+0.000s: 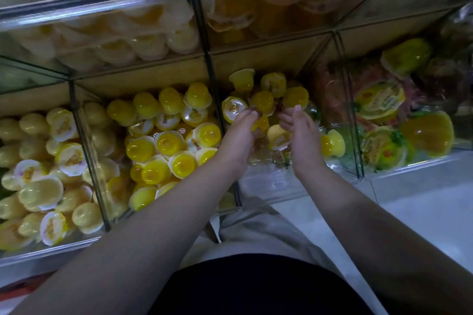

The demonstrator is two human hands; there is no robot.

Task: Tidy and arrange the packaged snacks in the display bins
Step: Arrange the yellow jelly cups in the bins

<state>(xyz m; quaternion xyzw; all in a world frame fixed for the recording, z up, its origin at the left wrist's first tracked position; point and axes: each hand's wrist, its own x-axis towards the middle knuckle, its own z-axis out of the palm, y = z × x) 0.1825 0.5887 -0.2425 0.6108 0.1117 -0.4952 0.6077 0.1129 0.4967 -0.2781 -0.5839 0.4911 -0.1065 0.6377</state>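
Several yellow jelly cups (294, 97) lie heaped in the clear middle bin (271, 181), some upside down, some showing their printed lids. Both my hands are inside this bin. My left hand (239, 134) curls its fingers and thumb round a deep-yellow cup (263, 124). A little to the right, my right hand (300, 130) has its palm turned to the left and its fingers loosely straight. A pale cup (279, 137) lies on its side between the two hands, against the right palm. Whether the right hand holds it is unclear.
To the left, a fuller bin (163, 140) of yellow cups and another (48, 169) of paler ones. At the right is a bin with larger yellow and green packs (381, 100). Upper-shelf bins (102, 7) overhang the row. White floor (422, 202) lies at the lower right.
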